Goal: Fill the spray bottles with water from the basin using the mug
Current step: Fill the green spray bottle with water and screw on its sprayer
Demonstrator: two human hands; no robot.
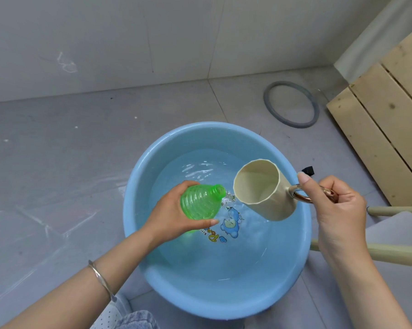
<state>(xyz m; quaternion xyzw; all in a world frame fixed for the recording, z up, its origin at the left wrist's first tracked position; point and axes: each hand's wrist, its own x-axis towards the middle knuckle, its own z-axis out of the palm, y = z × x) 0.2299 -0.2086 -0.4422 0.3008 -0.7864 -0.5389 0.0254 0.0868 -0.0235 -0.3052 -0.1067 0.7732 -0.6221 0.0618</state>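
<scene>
Spray bottle [201, 203]: green, ribbed and see-through, with no spray head on; tilted above the basin, its open neck pointing at the mug.
Head view, basin [129, 210]: blue, on the floor [58, 162], holding clear water [224, 257] over a cartoon print [229, 223].
Left grip [169, 217]: fingers and thumb wrapped round the bottle's body, carrying it clear of the water.
Right grip [337, 210]: curled on the mug's metal handle [299, 194], thumb raised.
Mug [261, 193]: cream, tipped well over, its lip just beside the bottle's neck but not touching it.
Drops [228, 198]: a few hang between lip and neck, some likely missing the opening (they would fall back into the basin).
Step in hand: pouring from mug into bottle; it looks like the tail of one pour.
Fill level: hard to read through the ribs.
Next move: probably another scoop from the basin, then the lip brought squarely over the narrow neck, with a slow tilt and the bottle held more upright.
Nearby: a grey ring [291, 104] and wooden slats [390, 115], well apart from the basin.
</scene>
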